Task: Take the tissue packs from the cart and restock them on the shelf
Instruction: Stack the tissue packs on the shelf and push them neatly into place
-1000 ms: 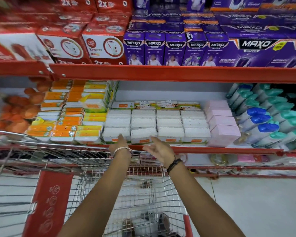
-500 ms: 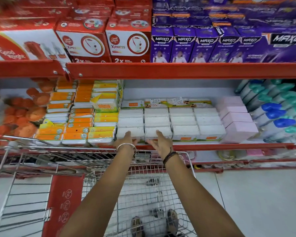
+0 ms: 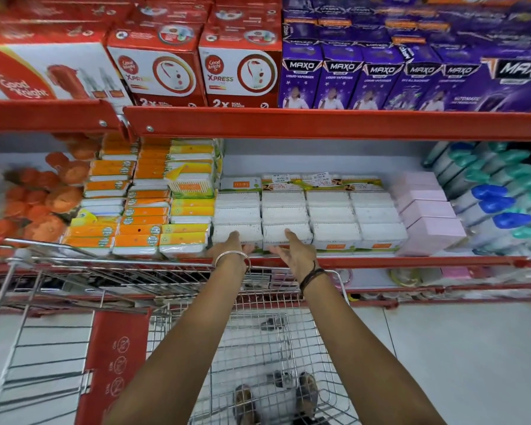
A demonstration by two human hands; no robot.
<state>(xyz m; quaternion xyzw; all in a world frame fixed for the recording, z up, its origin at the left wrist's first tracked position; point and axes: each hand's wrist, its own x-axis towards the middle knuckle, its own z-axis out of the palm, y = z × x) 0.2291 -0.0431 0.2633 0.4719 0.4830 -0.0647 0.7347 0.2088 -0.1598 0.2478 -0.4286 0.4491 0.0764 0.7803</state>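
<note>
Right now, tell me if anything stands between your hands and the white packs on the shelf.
Nothing visible does. The left hand and right hand already rest on the front white packs, having reached over the cart rim.

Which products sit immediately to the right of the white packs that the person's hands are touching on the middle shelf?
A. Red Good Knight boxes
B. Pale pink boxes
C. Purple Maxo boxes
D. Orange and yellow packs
B: the left hand and right hand rest on the front row of white packs, and the pale pink boxes stand right beside that block on its right, on the same shelf.
</note>
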